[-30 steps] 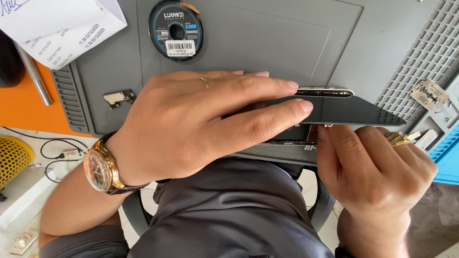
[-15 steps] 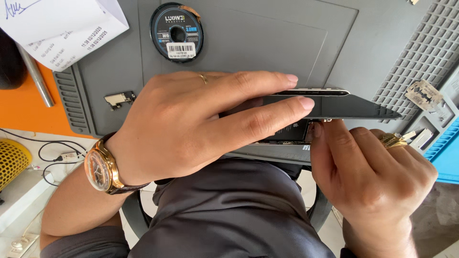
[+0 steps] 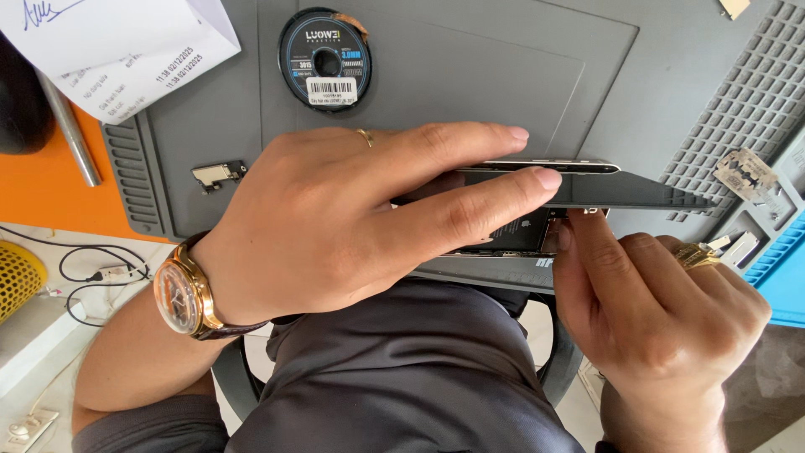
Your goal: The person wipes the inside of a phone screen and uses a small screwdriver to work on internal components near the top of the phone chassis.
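My left hand [image 3: 352,218], with a ring and a gold wristwatch, grips an opened smartphone [image 3: 587,189] edge-on above the near rim of a grey repair mat [image 3: 470,75]. The dark screen panel is lifted away from the phone body, and the black battery [image 3: 511,235] shows in the gap. My right hand [image 3: 654,310], wearing a gold ring, reaches up from below. Its fingertips press into the gap at the phone's lower edge. Whether they pinch a small part there is hidden.
On the mat lie a round black spool [image 3: 325,59] at the back, a small metal part [image 3: 216,174] at left and a razor blade [image 3: 745,174] on the gridded right side. Paper slips [image 3: 126,50] lie back left beside an orange surface [image 3: 42,193]. A blue tray [image 3: 784,273] sits at right.
My right hand has moved up and left, so its fingertips now sit in the gap under the lifted screen. My left hand keeps the same grip.
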